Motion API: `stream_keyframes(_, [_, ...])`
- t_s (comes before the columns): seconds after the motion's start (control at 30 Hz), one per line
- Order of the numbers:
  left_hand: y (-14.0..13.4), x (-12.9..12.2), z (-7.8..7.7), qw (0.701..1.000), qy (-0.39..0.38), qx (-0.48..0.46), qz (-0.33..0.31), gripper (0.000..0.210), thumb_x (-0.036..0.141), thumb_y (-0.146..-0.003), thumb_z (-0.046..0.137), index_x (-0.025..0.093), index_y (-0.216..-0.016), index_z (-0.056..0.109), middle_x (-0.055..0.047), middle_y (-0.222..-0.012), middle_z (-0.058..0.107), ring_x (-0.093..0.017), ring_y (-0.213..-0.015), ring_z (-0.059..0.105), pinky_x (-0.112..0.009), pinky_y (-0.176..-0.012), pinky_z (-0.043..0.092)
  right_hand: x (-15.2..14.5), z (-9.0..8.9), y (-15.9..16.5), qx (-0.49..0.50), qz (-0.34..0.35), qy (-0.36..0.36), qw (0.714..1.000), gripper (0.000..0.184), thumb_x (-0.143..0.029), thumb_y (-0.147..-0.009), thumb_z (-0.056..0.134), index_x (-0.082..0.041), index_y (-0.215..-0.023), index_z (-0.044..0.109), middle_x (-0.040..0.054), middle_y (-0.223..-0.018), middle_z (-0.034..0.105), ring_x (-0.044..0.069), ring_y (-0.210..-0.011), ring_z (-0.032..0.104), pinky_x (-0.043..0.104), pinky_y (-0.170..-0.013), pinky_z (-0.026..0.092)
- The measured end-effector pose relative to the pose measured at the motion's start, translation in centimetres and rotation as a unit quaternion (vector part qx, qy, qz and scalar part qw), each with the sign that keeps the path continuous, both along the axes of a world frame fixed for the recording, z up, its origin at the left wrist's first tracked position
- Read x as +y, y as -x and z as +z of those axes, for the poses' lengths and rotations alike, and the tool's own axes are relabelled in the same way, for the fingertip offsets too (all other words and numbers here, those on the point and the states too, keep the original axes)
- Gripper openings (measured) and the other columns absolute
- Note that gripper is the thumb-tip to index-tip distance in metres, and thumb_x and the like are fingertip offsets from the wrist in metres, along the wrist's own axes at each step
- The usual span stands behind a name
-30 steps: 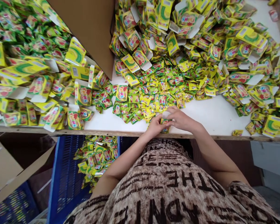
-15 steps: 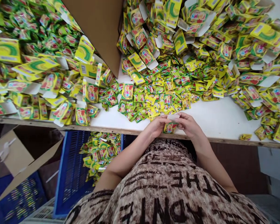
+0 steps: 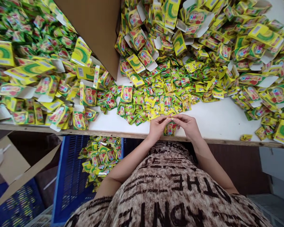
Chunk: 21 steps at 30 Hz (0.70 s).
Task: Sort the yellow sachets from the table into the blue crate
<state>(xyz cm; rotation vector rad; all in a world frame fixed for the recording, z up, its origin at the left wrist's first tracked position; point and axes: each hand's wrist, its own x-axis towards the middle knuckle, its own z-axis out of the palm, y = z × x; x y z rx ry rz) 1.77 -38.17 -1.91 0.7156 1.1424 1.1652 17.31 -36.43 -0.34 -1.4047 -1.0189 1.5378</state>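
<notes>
A small yellow-green printed carton [image 3: 170,128] is held upright at the table's front edge, between both my hands. My left hand [image 3: 158,126] grips its top left, thumb and fingers closed. From the other side my right hand [image 3: 187,125] closes on its top right, and the thumbs nearly meet at the upper end. The carton's top is mostly covered by my fingers. Just beyond my hands lies a heap of small shiny yellow and green sachets [image 3: 156,100]. One carton [image 3: 126,93] with a white flap stands among them.
Piles of cartons with open flaps lie at the right [image 3: 255,60] and left [image 3: 47,88] of the white table [image 3: 217,118]. A brown cardboard panel [image 3: 97,28] rises between them. Below the edge sits a blue crate [image 3: 61,186] with filled cartons, beside an open cardboard box [image 3: 11,157].
The white flap that showed at the carton's top is now folded down under my fingers. My hands have drawn closer together over it. The whole view has shifted slightly.
</notes>
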Motion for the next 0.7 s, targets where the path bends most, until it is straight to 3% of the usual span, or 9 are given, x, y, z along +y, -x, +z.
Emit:
stream_keyframes(0.1, [0.1,0.3,-0.2,0.999,-0.024,0.029,-0.015,0.026,0.036,-0.079,0.076,0.018,-0.097,0.076,-0.005,-0.093,0.076,-0.016,-0.083,0.067,-0.03,-0.082,0.053,0.1,-0.3,0.0,-0.005,-0.007,-0.011,1.0,0.025,-0.038,-0.065,0.086,-0.021,-0.082,0.079,0.0015,-0.071,0.071,0.013,-0.058,0.057,0.025,-0.047,0.045])
stream_keyframes(0.2, [0.4,0.5,-0.4,0.991,-0.083,0.098,-0.024,0.025,0.039,-0.078,0.077,0.017,-0.088,0.075,-0.005,-0.084,0.073,-0.015,-0.076,0.065,-0.028,-0.074,0.052,-0.2,-0.5,-0.3,-0.016,-0.004,-0.038,0.999,0.025,-0.039,-0.068,0.085,-0.021,-0.083,0.079,0.0029,-0.077,0.072,0.013,-0.063,0.06,0.026,-0.05,0.05])
stream_keyframes(0.3, [0.8,0.4,-0.6,0.977,-0.152,0.149,-0.028,0.024,0.041,-0.077,0.078,0.018,-0.079,0.074,-0.006,-0.083,0.073,-0.017,-0.081,0.066,-0.031,-0.077,0.053,-0.6,-0.6,-0.8,-0.025,0.025,-0.062,0.997,0.025,-0.039,-0.069,0.084,-0.022,-0.087,0.08,0.0038,-0.086,0.071,0.015,-0.069,0.063,0.029,-0.057,0.055])
stream_keyframes(0.43, [1.6,0.2,-0.6,0.965,-0.2,0.167,-0.041,0.019,0.038,-0.08,0.076,0.02,-0.084,0.077,-0.007,-0.088,0.075,-0.019,-0.086,0.068,-0.034,-0.083,0.054,-1.3,-0.7,-1.1,-0.054,0.045,-0.112,0.991,0.02,-0.038,-0.075,0.08,-0.024,-0.089,0.079,0.0044,-0.09,0.069,0.016,-0.071,0.065,0.031,-0.06,0.057])
stream_keyframes(0.6, [2.1,-0.6,-0.9,0.951,-0.219,0.189,-0.105,0.019,0.036,-0.08,0.076,0.021,-0.092,0.076,-0.008,-0.094,0.076,-0.02,-0.09,0.07,-0.035,-0.084,0.054,-2.4,-0.5,-0.9,-0.19,0.046,-0.232,0.953,0.013,-0.035,-0.087,0.068,-0.027,-0.092,0.076,0.0065,-0.095,0.066,0.022,-0.09,0.065,0.039,-0.078,0.058])
stream_keyframes(0.7, [1.8,-1.3,-1.3,0.942,-0.209,0.228,-0.129,0.021,0.034,-0.084,0.07,0.02,-0.1,0.073,-0.008,-0.096,0.075,-0.02,-0.091,0.068,-0.033,-0.082,0.053,-3.1,-0.2,-0.9,-0.231,0.057,-0.267,0.934,0.013,-0.032,-0.09,0.064,-0.027,-0.093,0.075,0.0069,-0.095,0.064,0.022,-0.093,0.064,0.042,-0.083,0.056])
